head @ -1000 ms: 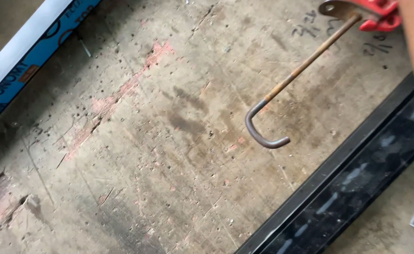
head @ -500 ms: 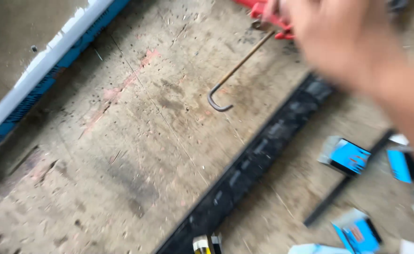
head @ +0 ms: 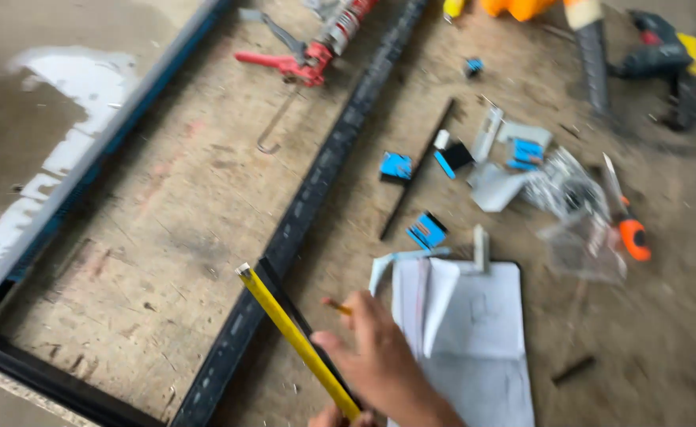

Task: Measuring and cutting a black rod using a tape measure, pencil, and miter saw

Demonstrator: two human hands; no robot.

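The right hand [head: 383,364] pinches a pencil [head: 337,307] while resting by the yellow tape measure blade [head: 296,340], which slants across the black metal bar [head: 316,182] on the plywood. The left hand [head: 326,417] is cut off at the bottom edge, its grip unclear. Motion blur smears the white papers [head: 474,332] alongside.

Worn wooden board [head: 166,237] with the items we see lying on it.
We note a long black rail [head: 316,182], red caulking gun [head: 308,47], white notepad [head: 474,340], small blue clips [head: 395,166], clear plastic bag [head: 581,237], and an orange-handled knife [head: 626,221].
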